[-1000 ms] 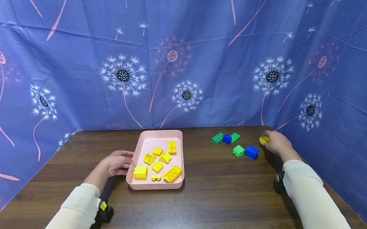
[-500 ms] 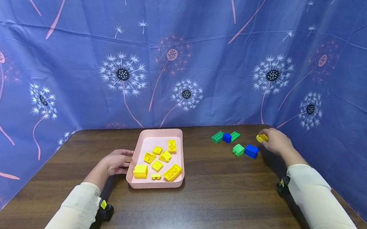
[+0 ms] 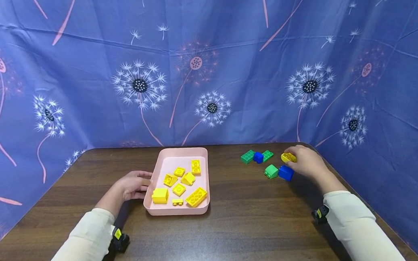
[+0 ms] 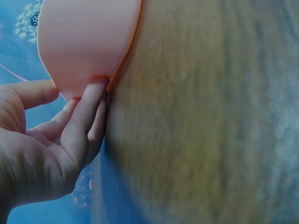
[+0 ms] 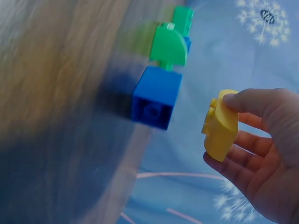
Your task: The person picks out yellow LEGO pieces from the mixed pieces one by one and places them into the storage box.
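My right hand (image 3: 308, 162) pinches a yellow toy building block (image 5: 221, 126) between thumb and fingertips. The block has a curved side, and its studs point left in the right wrist view. Just below it in the head view lie a blue block (image 3: 285, 173) and a light green rounded block (image 3: 271, 171). At the left, my left hand (image 3: 134, 185) touches the outer side of a pink tray (image 3: 175, 212) with nearly straight fingers (image 4: 84, 109). Several yellow blocks (image 3: 196, 197) lie spread inside the tray.
Farther back on the wooden table (image 3: 246, 226) are a dark green block (image 3: 247, 156), a small blue block (image 3: 258, 157) and a flat green block (image 3: 267, 155). A blue dandelion-print curtain (image 3: 235, 67) hangs behind the table and along its right side.
My right hand has moved left with the yellow block, which now sits close to the blue block in the head view. The left hand and the tray have stayed in place.
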Action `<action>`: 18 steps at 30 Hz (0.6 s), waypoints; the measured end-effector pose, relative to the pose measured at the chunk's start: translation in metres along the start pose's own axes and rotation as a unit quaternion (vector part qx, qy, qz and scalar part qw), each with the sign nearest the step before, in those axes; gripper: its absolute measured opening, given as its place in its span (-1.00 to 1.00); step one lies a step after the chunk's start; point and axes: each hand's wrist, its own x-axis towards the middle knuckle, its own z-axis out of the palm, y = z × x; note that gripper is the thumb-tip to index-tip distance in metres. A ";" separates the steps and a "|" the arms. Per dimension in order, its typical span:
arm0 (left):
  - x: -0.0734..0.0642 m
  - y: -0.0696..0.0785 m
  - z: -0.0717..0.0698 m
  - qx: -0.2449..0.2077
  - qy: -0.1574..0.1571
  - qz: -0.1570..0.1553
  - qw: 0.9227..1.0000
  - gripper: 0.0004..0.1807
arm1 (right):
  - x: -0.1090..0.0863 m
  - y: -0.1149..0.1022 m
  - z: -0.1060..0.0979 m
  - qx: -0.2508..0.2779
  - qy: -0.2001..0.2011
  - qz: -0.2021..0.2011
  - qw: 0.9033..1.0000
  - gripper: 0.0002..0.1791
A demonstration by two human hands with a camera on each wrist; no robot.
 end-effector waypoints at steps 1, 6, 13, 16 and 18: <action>0.000 0.000 0.000 0.001 0.001 0.000 1.000 -0.39 | 0.000 -0.003 0.000 0.001 0.002 -0.004 1.000 -0.60; 0.001 -0.001 0.000 0.000 0.002 0.000 1.000 -0.40 | 0.002 -0.014 0.001 0.001 0.004 -0.028 1.000 -0.60; 0.000 -0.001 -0.001 -0.002 -0.005 0.006 1.000 -0.39 | 0.005 -0.025 0.003 0.007 0.004 -0.061 0.998 -0.60; 0.000 -0.001 -0.001 -0.001 -0.005 0.005 1.000 -0.39 | 0.006 -0.031 0.002 0.009 0.003 -0.077 0.997 -0.60; 0.001 -0.002 -0.001 -0.002 0.000 0.002 1.000 -0.40 | 0.007 -0.036 0.002 0.009 0.003 -0.087 0.996 -0.61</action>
